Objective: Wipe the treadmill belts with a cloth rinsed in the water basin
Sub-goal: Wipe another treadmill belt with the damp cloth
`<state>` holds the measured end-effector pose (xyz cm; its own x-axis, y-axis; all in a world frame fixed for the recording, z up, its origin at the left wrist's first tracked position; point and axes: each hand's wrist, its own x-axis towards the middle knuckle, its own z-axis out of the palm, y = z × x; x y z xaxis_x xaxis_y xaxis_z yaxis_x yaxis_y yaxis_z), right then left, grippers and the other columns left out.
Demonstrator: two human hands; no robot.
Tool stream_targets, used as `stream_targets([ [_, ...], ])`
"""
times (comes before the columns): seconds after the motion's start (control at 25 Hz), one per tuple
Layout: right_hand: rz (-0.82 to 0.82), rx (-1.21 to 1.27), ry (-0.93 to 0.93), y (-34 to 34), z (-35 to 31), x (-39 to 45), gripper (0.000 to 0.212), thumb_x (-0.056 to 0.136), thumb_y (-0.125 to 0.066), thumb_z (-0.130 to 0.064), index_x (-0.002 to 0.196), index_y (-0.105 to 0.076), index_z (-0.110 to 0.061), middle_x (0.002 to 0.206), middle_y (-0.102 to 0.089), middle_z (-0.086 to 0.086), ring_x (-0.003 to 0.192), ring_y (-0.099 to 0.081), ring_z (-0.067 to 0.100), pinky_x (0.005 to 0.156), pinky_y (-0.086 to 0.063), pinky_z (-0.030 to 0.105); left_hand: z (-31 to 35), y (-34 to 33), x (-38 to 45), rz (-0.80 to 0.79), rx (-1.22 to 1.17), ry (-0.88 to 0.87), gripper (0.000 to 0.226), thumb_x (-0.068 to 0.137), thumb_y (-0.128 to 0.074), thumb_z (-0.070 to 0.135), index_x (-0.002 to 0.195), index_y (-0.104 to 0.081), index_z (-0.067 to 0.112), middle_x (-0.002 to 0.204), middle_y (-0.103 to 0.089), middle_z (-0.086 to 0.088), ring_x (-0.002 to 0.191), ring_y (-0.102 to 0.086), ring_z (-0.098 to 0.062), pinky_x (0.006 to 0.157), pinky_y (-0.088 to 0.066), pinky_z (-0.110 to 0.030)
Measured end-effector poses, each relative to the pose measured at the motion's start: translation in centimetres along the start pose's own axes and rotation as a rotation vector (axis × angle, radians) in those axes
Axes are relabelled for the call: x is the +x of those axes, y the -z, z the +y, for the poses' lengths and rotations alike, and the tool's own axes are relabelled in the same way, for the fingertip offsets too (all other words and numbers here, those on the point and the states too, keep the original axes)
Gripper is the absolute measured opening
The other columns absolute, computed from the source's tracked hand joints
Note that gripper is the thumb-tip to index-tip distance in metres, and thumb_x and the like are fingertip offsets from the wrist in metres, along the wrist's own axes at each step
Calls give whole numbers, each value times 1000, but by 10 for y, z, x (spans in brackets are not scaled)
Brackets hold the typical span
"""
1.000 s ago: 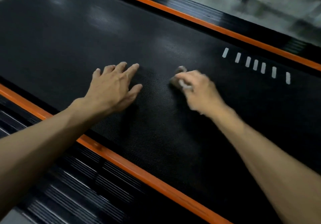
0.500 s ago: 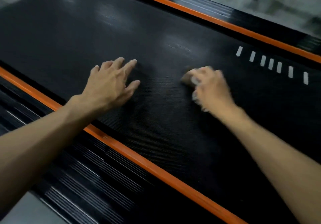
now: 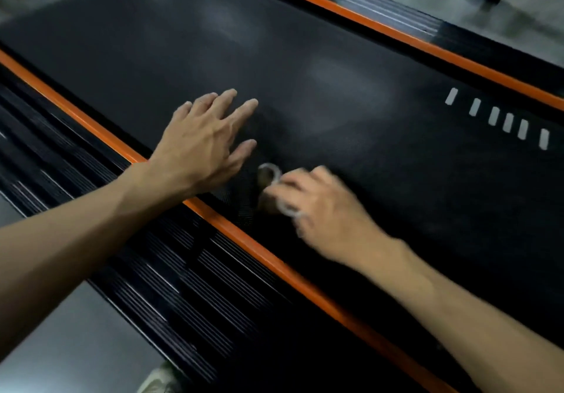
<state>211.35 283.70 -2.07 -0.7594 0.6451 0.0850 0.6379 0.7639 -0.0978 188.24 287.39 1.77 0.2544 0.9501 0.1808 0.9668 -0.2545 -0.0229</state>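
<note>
Left hand (image 3: 198, 145) lies flat, fingers spread, on the black treadmill belt (image 3: 335, 87); just right, the blurred right hand (image 3: 323, 209) has its fingers clamped on a cloth (image 3: 268, 191).

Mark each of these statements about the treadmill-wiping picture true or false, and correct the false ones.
1. The left hand lies flat with fingers spread on the belt. True.
2. The right hand is empty. False: it grips a small cloth, blurred by motion.
3. The trim strips along both belt edges are orange. True.
4. The white dashes are printed beside the left hand. False: they are at the far right of the belt.
5. The water basin stands on the belt. False: no basin is in view.
</note>
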Motion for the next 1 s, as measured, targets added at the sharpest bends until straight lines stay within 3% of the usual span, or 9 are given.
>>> stream_targets([
  [0.08,89,-71,-224,6,47,-19,56,74,-34,-33,122,-58,-18,128,-58,3,104,-55,34,83,-45,45,-6,-4,-10,-13,8,-43,67,95,-26,58,152,-25,25,155,-31,-15,140,-32,-36,111,-32,-55],
  [0.16,256,62,-637,14,78,-37,45,83,-47,-15,126,-61,-16,128,-55,5,103,-50,30,88,-46,48,-11,-8,-12,-25,23,-94,68,94,-24,59,152,-27,25,154,-32,-15,139,-34,-36,111,-32,-55],
  [0.24,321,105,-852,12,80,-42,48,88,-52,-5,134,-56,-19,133,-50,4,105,-45,28,94,-44,46,-13,-12,4,-39,33,-165,69,93,-23,59,152,-27,24,154,-33,-14,139,-35,-36,111,-31,-55],
  [0.4,274,38,-805,7,75,-38,52,84,-58,-3,135,-54,-15,134,-48,8,103,-47,33,88,-46,48,-5,-19,60,-48,-58,-260,67,95,-22,58,152,-28,23,152,-36,-13,136,-39,-35,110,-35,-51],
  [0.68,336,-6,-825,-1,81,-39,52,80,-53,-4,129,-58,-17,125,-52,2,94,-46,21,83,-41,35,35,-35,121,-94,-76,-444,70,91,-19,60,148,-32,22,143,-45,-11,124,-48,-35,102,-41,-48],
  [0.88,299,-49,-867,0,78,-37,53,76,-51,-8,128,-58,-17,123,-52,3,91,-44,19,81,-40,33,34,-35,131,-106,-108,-447,71,89,-23,61,148,-33,24,149,-39,-12,131,-40,-35,108,-33,-51],
  [1.0,209,-103,-878,6,76,-35,56,75,-50,-10,130,-54,-17,126,-50,5,91,-45,22,80,-45,37,26,-39,135,-211,-143,-444,64,93,-34,58,146,-34,23,146,-41,-10,129,-42,-34,103,-38,-49],
])
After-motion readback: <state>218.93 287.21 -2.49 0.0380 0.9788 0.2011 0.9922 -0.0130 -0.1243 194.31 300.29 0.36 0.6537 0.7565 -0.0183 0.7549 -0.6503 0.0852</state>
